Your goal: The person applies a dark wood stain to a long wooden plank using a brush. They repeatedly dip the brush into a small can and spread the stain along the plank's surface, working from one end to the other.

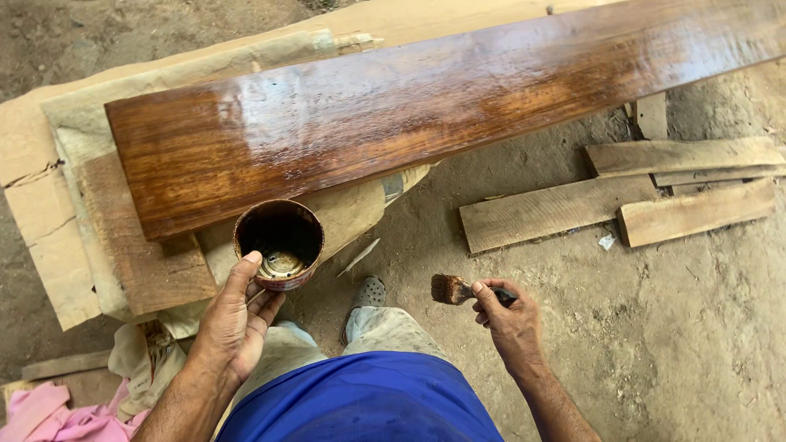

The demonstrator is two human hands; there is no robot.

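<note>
My left hand [233, 323] grips a small round tin [279, 243], stained dark brown inside, with a little varnish left at its bottom. My right hand [512, 323] holds a short paintbrush [453, 289] by its handle, the dark wet bristles pointing left. Just above both hands lies a long wooden plank [393, 115], glossy and wet with brown varnish, running from the left to the upper right. The tin hangs close to the plank's near left corner.
The plank rests on cardboard sheets [41, 213] and a raw board [139, 245]. Loose unfinished wood pieces [557, 211] lie on the dirt floor at right. A pink cloth [57, 417] sits at bottom left. My foot in a grey shoe [367, 296] stands between my hands.
</note>
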